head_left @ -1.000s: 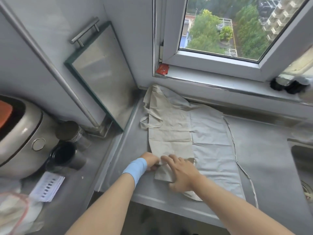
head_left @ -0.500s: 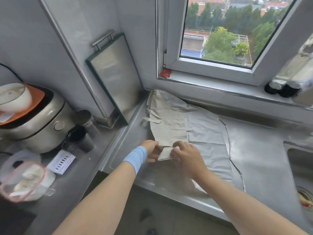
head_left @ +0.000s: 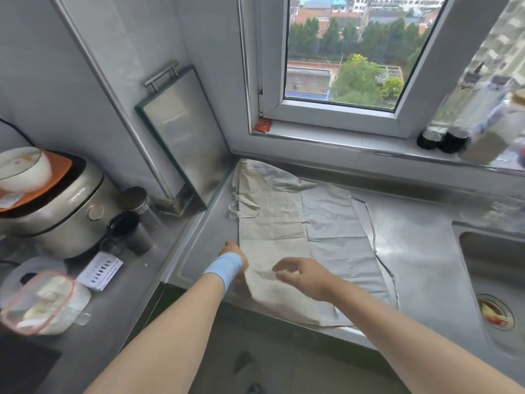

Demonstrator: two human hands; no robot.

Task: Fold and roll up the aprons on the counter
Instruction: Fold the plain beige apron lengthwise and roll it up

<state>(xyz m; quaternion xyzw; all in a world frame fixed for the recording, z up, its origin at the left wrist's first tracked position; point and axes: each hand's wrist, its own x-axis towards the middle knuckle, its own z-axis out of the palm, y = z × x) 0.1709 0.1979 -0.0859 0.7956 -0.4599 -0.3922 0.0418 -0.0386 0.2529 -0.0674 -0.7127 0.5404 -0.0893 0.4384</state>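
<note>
A beige apron [head_left: 272, 223] lies flat on the steel counter [head_left: 420, 251], on top of a light grey apron [head_left: 341, 245] whose thin strap [head_left: 375, 240] trails along its right side. At the beige apron's near left edge, my left hand [head_left: 234, 258], with a blue wristband, pinches the cloth; its fingers are mostly hidden behind the wrist. My right hand [head_left: 301, 275] rests on the near part of the beige apron with relaxed fingers pointing left, a short way from the left hand. The beige apron's near corner hangs over the counter's front edge.
A framed metal tray [head_left: 181, 137] leans in the left corner. A rice cooker [head_left: 56, 211], two cups [head_left: 127, 231] and a bagged item [head_left: 42, 302] sit on the lower left counter. The sink [head_left: 494, 274] is at right. Jars [head_left: 443, 139] stand on the window sill.
The small fold both hands pinched at the near left corner has been laid out. My right hand let go and moved right. The view tilted upward.
</note>
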